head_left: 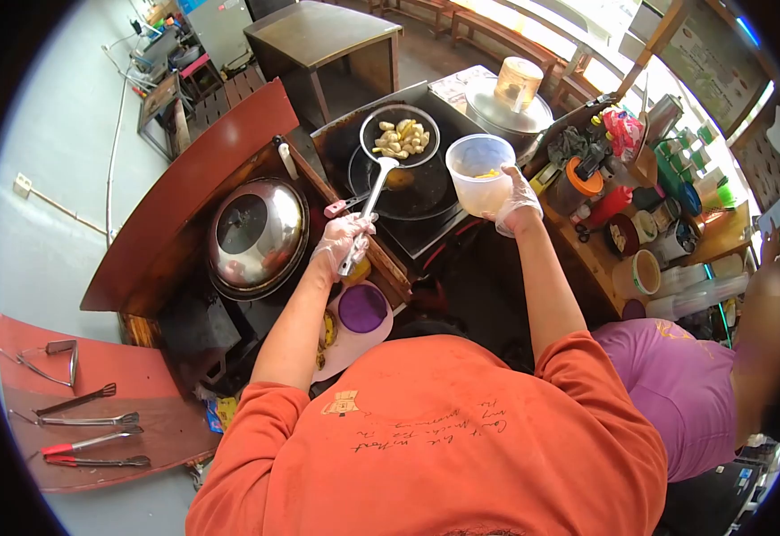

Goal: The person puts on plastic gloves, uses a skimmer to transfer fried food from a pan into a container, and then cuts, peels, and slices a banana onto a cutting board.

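Left hand (343,241) closed round the strainer (375,191), right hand (519,198) curled about the tub (472,189). I'd keep the heaped pieces (402,139) level above the pan (419,200).

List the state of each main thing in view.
Round metal strainer: loaded with pale chunks, held over round black wok
Wok: uncovered, contents unclear
Translucent white plastic tub: open-topped, yellow pieces inside
Left hand: clear-gloved, closed on strainer handle
Right hand: clear-gloved, gripping tub
Silver domed metal lid: down, what's beneath mostly hidden
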The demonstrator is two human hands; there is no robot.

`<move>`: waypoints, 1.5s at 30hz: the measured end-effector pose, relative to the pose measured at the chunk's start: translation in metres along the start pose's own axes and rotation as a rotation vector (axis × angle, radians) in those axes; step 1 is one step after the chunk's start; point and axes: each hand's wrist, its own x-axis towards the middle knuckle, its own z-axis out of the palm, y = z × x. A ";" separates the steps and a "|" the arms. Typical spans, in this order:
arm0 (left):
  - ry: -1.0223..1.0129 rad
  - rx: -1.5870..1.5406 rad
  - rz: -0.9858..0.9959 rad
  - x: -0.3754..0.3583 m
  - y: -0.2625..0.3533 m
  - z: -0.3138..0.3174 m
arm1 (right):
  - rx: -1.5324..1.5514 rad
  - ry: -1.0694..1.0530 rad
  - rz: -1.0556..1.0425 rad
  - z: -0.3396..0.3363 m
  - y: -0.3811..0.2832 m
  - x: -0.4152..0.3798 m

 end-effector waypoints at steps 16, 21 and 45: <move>0.085 -0.029 -0.012 -0.016 -0.019 0.015 | -0.152 -0.004 0.052 0.001 -0.026 0.031; 0.050 -0.019 0.005 -0.016 -0.017 0.010 | -0.216 0.027 0.072 0.008 -0.027 0.022; 0.034 -0.020 0.004 -0.010 -0.012 0.012 | -0.353 0.000 0.015 0.018 -0.035 0.049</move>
